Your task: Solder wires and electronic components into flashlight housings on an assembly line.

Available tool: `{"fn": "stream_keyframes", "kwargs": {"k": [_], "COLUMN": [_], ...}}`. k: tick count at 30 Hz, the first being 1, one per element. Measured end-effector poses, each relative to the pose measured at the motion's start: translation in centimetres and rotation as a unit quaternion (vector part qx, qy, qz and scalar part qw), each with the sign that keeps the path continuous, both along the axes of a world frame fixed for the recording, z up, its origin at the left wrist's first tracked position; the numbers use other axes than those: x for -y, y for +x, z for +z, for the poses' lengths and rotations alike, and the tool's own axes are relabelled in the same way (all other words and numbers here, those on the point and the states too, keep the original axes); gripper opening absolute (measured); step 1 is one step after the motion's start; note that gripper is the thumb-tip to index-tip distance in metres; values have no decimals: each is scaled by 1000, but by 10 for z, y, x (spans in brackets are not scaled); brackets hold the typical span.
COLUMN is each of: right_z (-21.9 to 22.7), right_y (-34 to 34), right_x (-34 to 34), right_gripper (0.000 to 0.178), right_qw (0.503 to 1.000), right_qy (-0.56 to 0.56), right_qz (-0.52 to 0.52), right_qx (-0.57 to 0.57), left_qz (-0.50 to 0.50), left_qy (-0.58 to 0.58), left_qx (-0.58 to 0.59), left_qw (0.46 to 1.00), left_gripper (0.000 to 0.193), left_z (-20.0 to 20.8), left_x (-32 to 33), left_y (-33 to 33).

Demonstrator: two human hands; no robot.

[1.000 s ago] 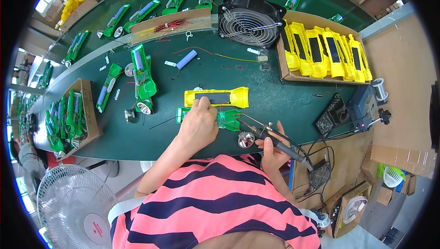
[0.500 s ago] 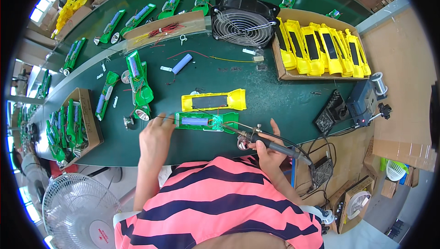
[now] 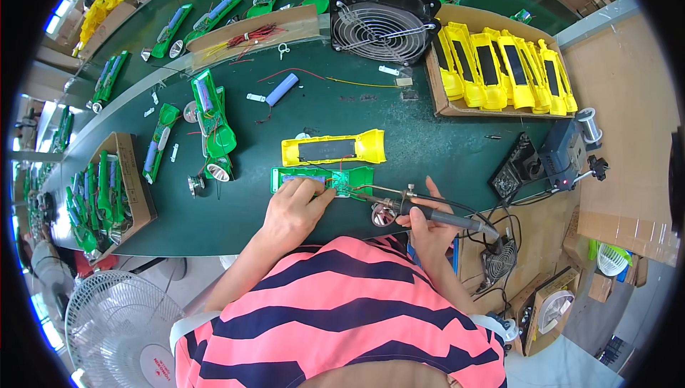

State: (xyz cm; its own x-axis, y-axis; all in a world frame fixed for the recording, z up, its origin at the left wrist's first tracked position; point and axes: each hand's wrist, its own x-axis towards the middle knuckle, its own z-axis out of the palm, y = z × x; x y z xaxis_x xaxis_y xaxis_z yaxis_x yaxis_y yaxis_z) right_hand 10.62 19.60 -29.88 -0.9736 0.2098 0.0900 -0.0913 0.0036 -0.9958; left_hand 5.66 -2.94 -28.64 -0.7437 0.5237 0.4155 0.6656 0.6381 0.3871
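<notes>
My left hand (image 3: 291, 209) reaches over a green flashlight housing half (image 3: 364, 173), its bent fingers pinched together at the circuit board (image 3: 341, 177). Whatever lies between those fingertips is hidden, and the hand partly covers the purple battery cell (image 3: 308, 179). My right hand (image 3: 431, 237) is closed round a soldering iron (image 3: 444, 217), whose tip points left to the board. A thin metal tube runs alongside the iron. Below the iron rests a round shiny reflector (image 3: 384, 214). Just beyond the green half lies a yellow housing half (image 3: 375, 147) with a dark panel, joined by thin wires.
Green assemblies (image 3: 214, 124) lie at left, beside a cardboard box (image 3: 135, 181) filled with more. A black fan (image 3: 385, 24) stands at the back, next to a box of yellow housings (image 3: 492, 67). The soldering station (image 3: 560, 156) and solder spool (image 3: 588, 127) are at right.
My left hand has moved right, from the green housing's left end onto the circuit board. The right hand with the soldering iron has shifted slightly right.
</notes>
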Motion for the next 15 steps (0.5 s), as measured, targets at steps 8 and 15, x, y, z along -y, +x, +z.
{"fn": "stream_keyframes", "kwargs": {"k": [8, 15], "right_z": [-2, -4], "right_y": [-6, -8], "right_x": [4, 8], "right_gripper": [14, 13], "right_qw": [1000, 998], "right_qy": [-2, -48], "right_qz": [9, 10], "right_qx": [10, 34], "left_qz": [-4, 6], "left_qy": [-42, -42], "left_qx": [-11, -17], "left_qw": [999, 999], "left_gripper": [24, 22], "left_z": [4, 4], "left_x": [-3, -3], "left_y": [1, 1]}}
